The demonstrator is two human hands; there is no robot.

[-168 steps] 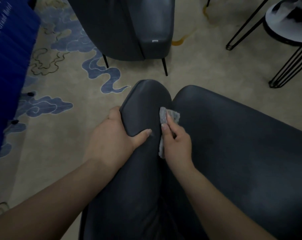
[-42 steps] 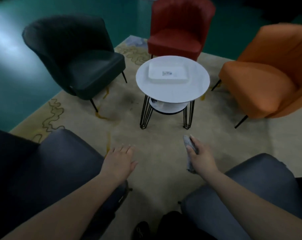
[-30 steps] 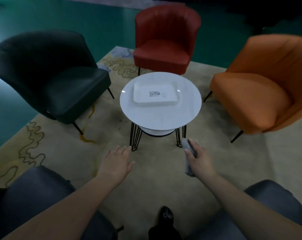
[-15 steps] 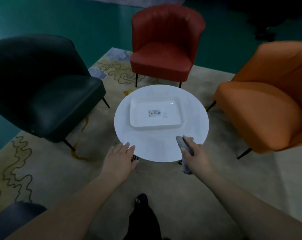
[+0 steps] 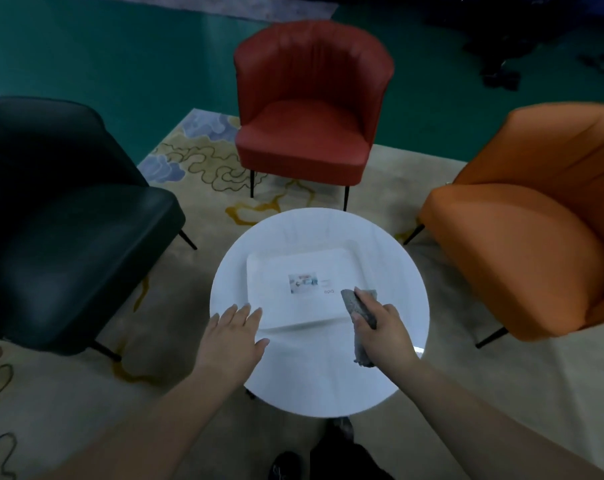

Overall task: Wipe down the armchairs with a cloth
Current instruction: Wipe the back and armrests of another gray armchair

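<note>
Three armchairs ring the scene: a dark one [image 5: 72,230] on the left, a red one [image 5: 307,109] straight ahead and an orange one [image 5: 522,237] on the right. My right hand [image 5: 383,330] grips a grey cloth [image 5: 357,306] and hovers over the right front corner of a white tray [image 5: 276,275]. My left hand [image 5: 231,337] is held out flat with straight fingers above the tray's left front corner, holding nothing. Neither hand touches a chair.
A round white table [image 5: 397,268] stands between the chairs, right in front of me, with the tray on it. A patterned beige rug [image 5: 196,161] lies under everything, green floor beyond. My dark shoes [image 5: 286,465] show at the bottom edge.
I left the grey armchairs behind me and stepped forward to the round table. Both hands now hang over the table and tray, the cloth still in my right hand.
</note>
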